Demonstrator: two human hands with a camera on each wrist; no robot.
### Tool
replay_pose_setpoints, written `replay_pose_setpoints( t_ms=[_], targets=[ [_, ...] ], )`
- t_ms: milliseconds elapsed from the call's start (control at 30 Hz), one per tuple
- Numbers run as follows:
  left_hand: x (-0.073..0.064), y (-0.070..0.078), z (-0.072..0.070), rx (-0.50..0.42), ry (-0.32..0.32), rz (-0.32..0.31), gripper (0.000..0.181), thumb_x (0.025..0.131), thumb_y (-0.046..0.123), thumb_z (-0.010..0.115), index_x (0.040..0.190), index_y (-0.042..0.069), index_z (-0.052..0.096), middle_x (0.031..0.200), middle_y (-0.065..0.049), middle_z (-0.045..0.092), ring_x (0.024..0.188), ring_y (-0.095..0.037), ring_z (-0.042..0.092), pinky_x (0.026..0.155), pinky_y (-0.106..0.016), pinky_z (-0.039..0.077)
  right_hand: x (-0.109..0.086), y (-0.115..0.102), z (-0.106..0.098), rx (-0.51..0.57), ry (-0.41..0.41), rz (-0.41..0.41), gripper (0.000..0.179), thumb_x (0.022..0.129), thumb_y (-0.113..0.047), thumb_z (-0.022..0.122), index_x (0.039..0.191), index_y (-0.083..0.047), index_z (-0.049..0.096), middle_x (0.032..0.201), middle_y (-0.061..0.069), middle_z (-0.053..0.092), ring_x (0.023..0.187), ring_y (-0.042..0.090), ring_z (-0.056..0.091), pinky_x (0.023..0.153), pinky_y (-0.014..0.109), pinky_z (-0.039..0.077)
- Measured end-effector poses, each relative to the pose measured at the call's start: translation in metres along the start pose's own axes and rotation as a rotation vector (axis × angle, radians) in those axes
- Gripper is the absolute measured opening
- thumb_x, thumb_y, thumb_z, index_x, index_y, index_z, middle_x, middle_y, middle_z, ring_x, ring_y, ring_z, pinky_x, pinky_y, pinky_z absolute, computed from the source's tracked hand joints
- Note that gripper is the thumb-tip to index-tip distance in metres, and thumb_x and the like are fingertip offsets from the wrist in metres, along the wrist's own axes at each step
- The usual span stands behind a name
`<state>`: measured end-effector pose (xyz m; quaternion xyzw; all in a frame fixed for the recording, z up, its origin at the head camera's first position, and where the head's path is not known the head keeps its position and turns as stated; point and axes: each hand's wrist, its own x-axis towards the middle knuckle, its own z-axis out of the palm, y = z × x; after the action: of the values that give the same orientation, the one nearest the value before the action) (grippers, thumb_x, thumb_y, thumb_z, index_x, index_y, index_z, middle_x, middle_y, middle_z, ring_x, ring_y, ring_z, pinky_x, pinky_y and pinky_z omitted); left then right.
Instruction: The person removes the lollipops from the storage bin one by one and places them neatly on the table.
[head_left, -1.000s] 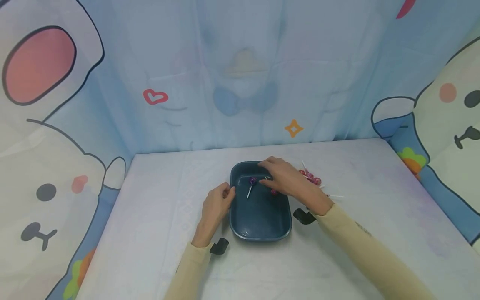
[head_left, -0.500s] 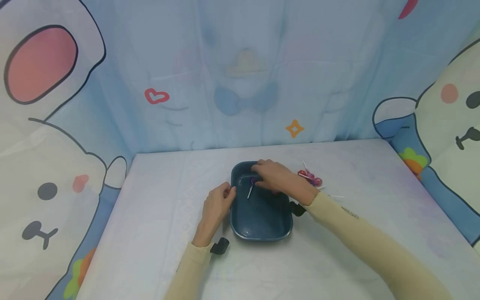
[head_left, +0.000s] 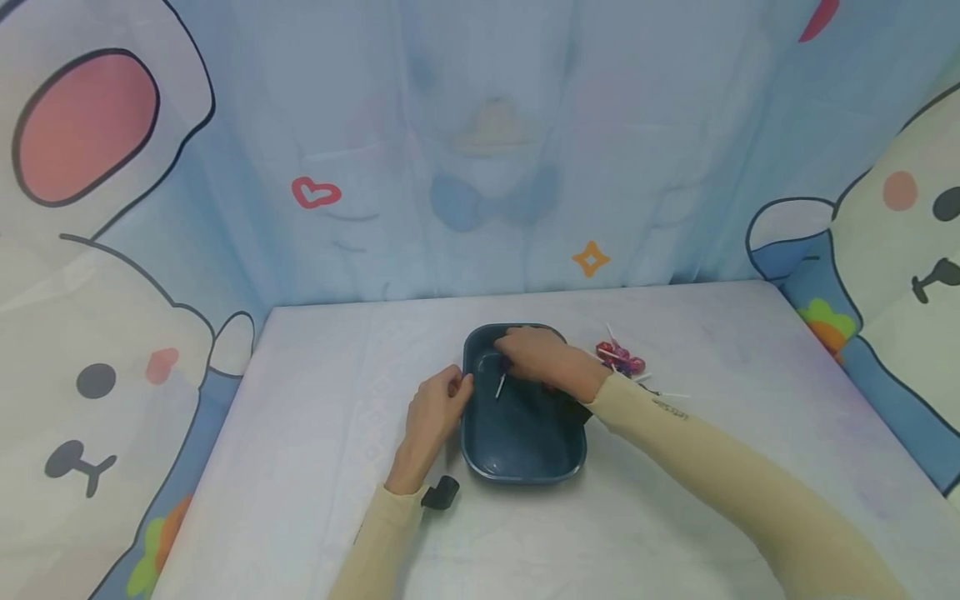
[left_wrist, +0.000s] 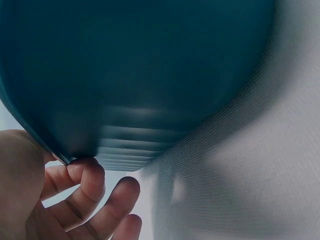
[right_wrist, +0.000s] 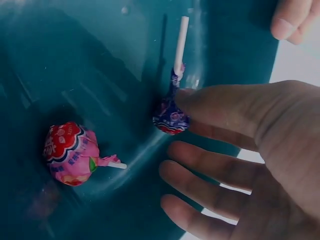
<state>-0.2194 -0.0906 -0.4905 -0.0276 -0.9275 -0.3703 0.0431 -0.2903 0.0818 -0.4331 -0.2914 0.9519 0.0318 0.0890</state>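
Note:
A deep blue rectangular tray (head_left: 522,450) with rounded corners stands on the table. My left hand (head_left: 435,417) pinches the tray's left rim; in the left wrist view, the curled fingers (left_wrist: 92,180) lie against the rim's outside. My right hand (head_left: 543,357) reaches into the tray's far part. There, in the right wrist view, thumb and forefinger pinch a purple-wrapped lollipop (right_wrist: 170,117) near the base of its stick, the forefinger's tip hidden behind it. A pink-and-red lollipop (right_wrist: 72,152) lies apart on the tray floor, mostly covered by my right hand in the head view.
Several more wrapped lollipops (head_left: 622,360) lie in a heap on the white-covered table (head_left: 315,450), right of the tray. One white stick (head_left: 675,395) points right from near the heap. A blue printed curtain (head_left: 360,242) hangs behind the table.
My right hand has moved left and down inside the tray, from above the pink lollipop to the purple one, which its fingers now take hold of. The left hand stays on the rim.

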Motion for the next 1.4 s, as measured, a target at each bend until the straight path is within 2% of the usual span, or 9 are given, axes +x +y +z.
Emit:
replay_pose_setpoints(
  t_ms=[200, 433, 900, 1400],
  targets=[
    [0.0, 0.0, 0.001, 0.011, 0.007, 0.002, 0.027, 0.092, 0.041, 0.047, 0.076, 0.02, 0.051, 0.061, 0.004, 0.05, 0.051, -0.01, 0.046, 0.045, -0.024, 0.035, 0.005, -0.001, 0.004, -0.023, -0.019, 0.023, 0.013, 0.085, -0.015, 0.062, 0.098, -0.015, 0.063, 0.09, 0.001, 0.065, 0.081, 0.017, 0.059, 0.082, 0.041, 0.048],
    [0.0, 0.0, 0.001, 0.004, 0.019, 0.014, 0.027, 0.092, 0.04, 0.047, 0.075, 0.019, 0.051, 0.06, 0.004, 0.05, 0.051, -0.01, 0.046, 0.045, -0.024, 0.035, 0.008, 0.001, 0.007, -0.062, -0.028, 0.014, 0.016, 0.082, -0.011, 0.064, 0.097, -0.016, 0.063, 0.09, 0.002, 0.067, 0.078, 0.018, 0.061, 0.075, 0.041, 0.05],
    [0.0, 0.001, 0.002, 0.014, 0.017, 0.004, 0.027, 0.092, 0.04, 0.047, 0.076, 0.019, 0.052, 0.061, 0.004, 0.05, 0.051, -0.01, 0.046, 0.046, -0.024, 0.035, 0.01, 0.003, 0.013, -0.058, -0.021, 0.029, 0.014, 0.085, -0.01, 0.061, 0.097, -0.016, 0.063, 0.087, 0.002, 0.066, 0.074, 0.016, 0.059, 0.073, 0.039, 0.051],
    [0.0, 0.001, 0.0, 0.0, 0.008, 0.001, 0.027, 0.093, 0.04, 0.047, 0.077, 0.019, 0.052, 0.062, 0.003, 0.051, 0.051, -0.01, 0.047, 0.046, -0.024, 0.036, 0.003, -0.003, 0.004, -0.028, 0.007, 0.01, 0.03, 0.086, -0.019, 0.063, 0.116, -0.017, 0.06, 0.104, 0.003, 0.065, 0.097, 0.02, 0.062, 0.086, 0.042, 0.048]
  ],
)
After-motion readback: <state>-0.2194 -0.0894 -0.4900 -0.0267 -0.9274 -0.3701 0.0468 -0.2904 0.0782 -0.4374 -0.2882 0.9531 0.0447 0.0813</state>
